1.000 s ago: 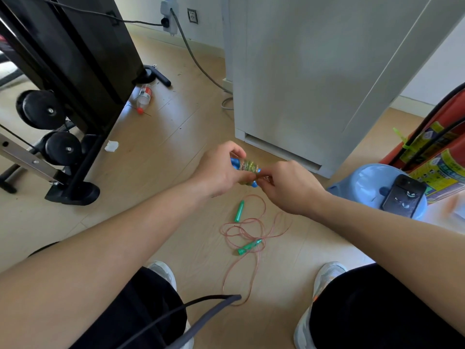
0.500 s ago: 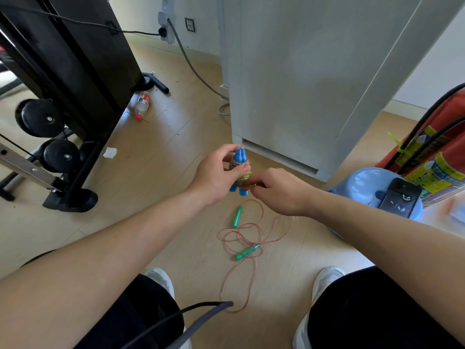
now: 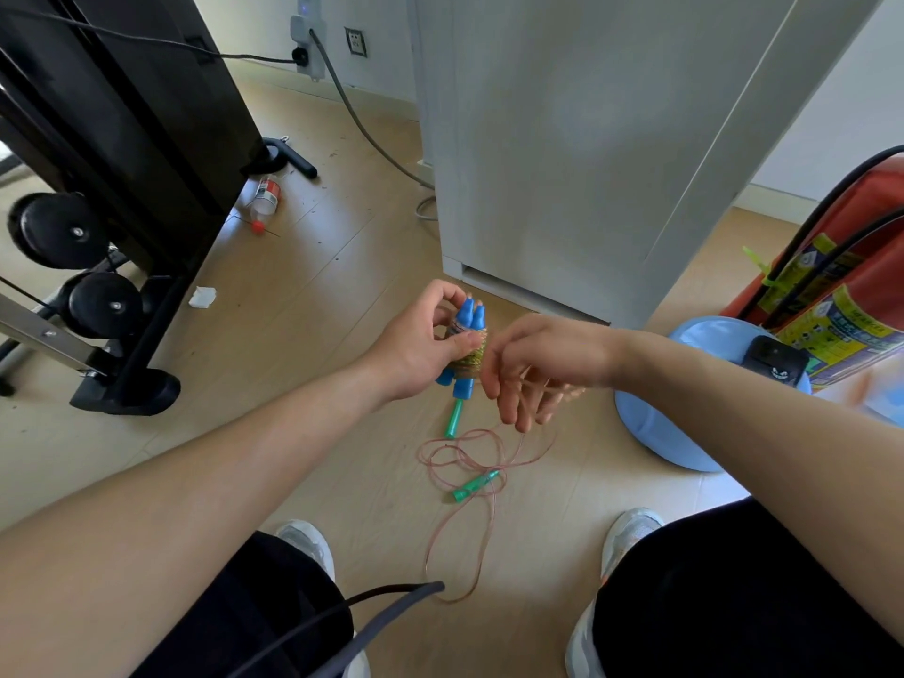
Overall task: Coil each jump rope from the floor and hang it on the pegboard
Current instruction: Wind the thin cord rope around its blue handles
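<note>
Above the wooden floor (image 3: 318, 310), between the person's knees, the left hand (image 3: 420, 340) holds a coiled jump rope (image 3: 467, 342). Its two blue handles lie side by side and stand nearly upright, with cord wound tightly round their middle. The left fingers curl round the back of the bundle and the thumb presses on the wound cord at the front. The right hand (image 3: 535, 364) is just beside the bundle on its right. Its fingers (image 3: 518, 408) hang down, spread and almost straight, blurred by motion, and grip nothing that can be made out.

Below the hands a second jump rope (image 3: 462, 457) lies loose on the floor. Its thin pink cord makes a few untidy loops and one long strand trails towards the person's feet. One green handle (image 3: 454, 419) lies just under the held bundle, and the other green handle (image 3: 475, 485) lies among the loops.

A white cabinet (image 3: 562, 139) stands behind the hands, and a black exercise machine (image 3: 122, 115) stands at the left with a plastic bottle (image 3: 266, 198) lying by its foot. At the right a red fire extinguisher (image 3: 861, 247) leans above a pale blue tub (image 3: 685, 433), which carries a dark device (image 3: 775, 359).
</note>
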The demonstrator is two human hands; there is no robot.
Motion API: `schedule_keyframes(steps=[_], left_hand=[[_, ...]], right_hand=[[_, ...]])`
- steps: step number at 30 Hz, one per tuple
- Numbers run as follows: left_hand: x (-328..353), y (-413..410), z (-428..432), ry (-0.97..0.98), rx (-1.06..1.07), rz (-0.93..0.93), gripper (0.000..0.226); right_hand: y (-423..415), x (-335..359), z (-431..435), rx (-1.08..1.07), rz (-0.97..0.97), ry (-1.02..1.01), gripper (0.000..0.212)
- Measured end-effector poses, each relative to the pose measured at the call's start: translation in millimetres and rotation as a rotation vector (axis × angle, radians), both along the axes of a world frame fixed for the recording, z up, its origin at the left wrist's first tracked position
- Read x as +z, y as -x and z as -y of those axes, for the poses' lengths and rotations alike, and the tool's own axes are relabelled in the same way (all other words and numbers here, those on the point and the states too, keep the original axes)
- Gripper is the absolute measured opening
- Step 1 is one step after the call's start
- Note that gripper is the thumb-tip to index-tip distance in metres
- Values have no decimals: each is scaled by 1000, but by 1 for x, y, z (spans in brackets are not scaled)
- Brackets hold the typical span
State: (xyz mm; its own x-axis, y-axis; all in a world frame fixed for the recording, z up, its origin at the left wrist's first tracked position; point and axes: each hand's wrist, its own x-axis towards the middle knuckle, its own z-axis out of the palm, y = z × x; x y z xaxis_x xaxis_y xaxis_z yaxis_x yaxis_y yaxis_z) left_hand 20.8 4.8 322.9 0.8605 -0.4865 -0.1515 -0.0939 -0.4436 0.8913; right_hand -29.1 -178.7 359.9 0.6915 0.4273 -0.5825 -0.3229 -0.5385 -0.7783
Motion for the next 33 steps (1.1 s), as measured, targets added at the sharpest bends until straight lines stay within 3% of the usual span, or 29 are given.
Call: schedule_keyframes(steps=[6,9,14,21,29,33], left_hand=[[12,-1,-1,186,-19,-187,32],[19,-2,-1,262,-9,-221,30],[17,-2,-1,282,7,-217,29],[13,0,-1,237,-30,-188,34],[19,19,12,267,-77,-302,29],[19,23,15,344,-151,-399,31]], right_hand=[[-3,7,18,-228,-68,-468,43],[-3,5,18,-299,-7,-569,23],[-3,-1,3,-589,163,-302,26],[-3,0,-5,-806,165,-86,9],[-5,10,-2,-635,336,23,24],[-5,11,-4,-485,551,267,42]])
